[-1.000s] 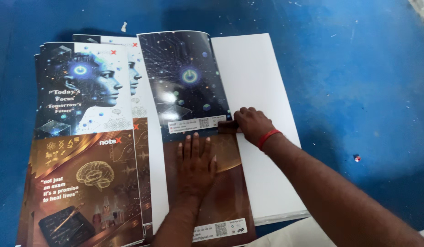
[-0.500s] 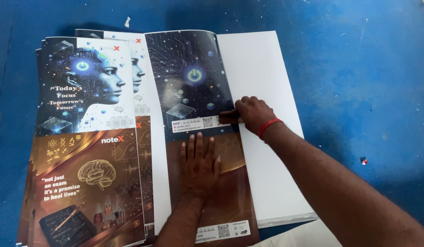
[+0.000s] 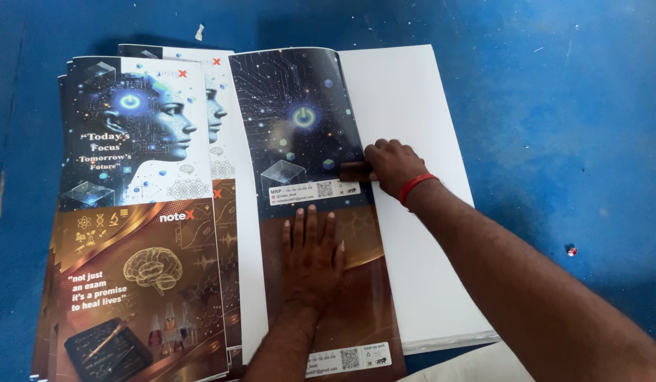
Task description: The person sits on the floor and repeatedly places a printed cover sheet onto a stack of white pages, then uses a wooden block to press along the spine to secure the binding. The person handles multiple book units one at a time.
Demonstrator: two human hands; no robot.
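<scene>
From the head camera, your left hand lies flat, fingers spread and straight, palm down on the brown lower half of a printed cover sheet; it grasps nothing, only presses. Your right hand is curled closed around a small dark brown block, whose free end sticks out toward your left from under the fingers. The block rests on the right edge of the cover sheet, just above and to the right of your flat hand, beside the white label strip. A red wristband circles your right wrist.

Under the cover sheet, and reaching out to the right of your right hand, lies a stack of white paper, its edge showing below your right forearm. To the left of your left hand, a fanned pile of printed covers overlaps, each with a blue upper picture and brown lower one. Everything sits on a blue floor.
</scene>
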